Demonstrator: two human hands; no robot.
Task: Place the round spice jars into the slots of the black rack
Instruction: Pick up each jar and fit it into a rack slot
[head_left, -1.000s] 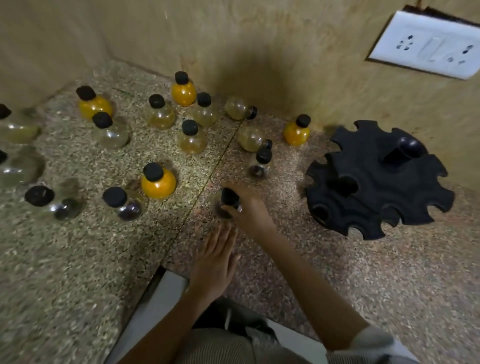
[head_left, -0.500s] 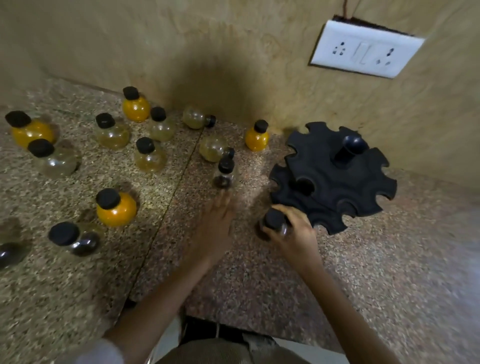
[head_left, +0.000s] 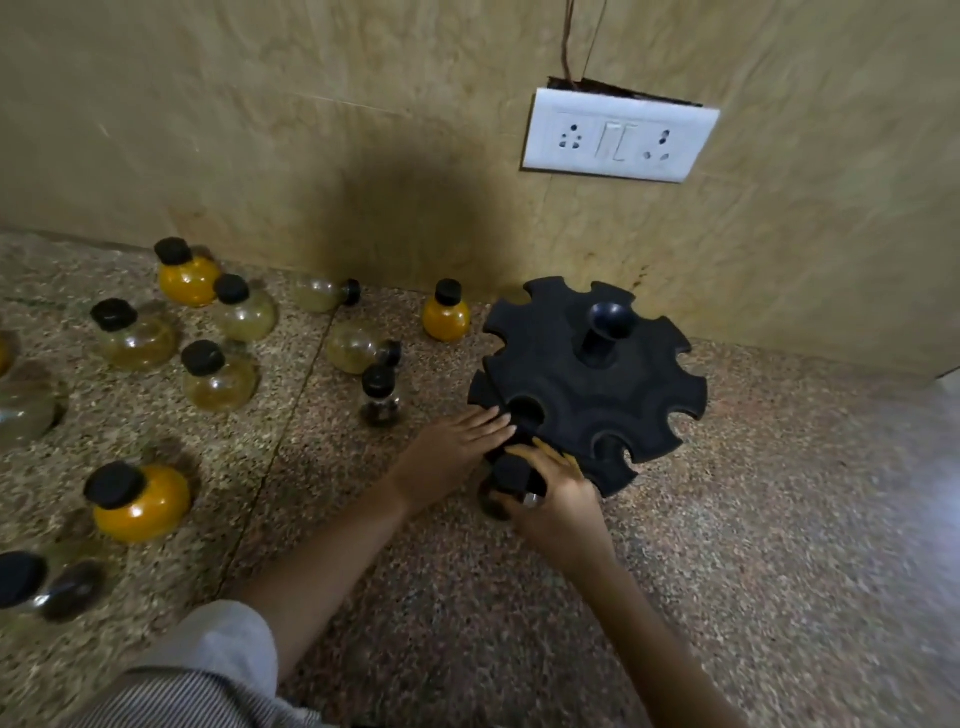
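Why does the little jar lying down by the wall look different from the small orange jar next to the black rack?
The jar by the wall lies on its side, cap pointing right; the orange jar stands upright, cap on top. The lying jar looks clear and pale yellowish; the standing one is filled bright orange. The orange jar sits close to the black rack; the lying one is farther left. Both are round with black caps.

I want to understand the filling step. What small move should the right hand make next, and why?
Probably slide the dark jar sideways into the open slot in the black rack. The right hand holds it at the rack's near edge, and the left hand touches the rack beside that slot.
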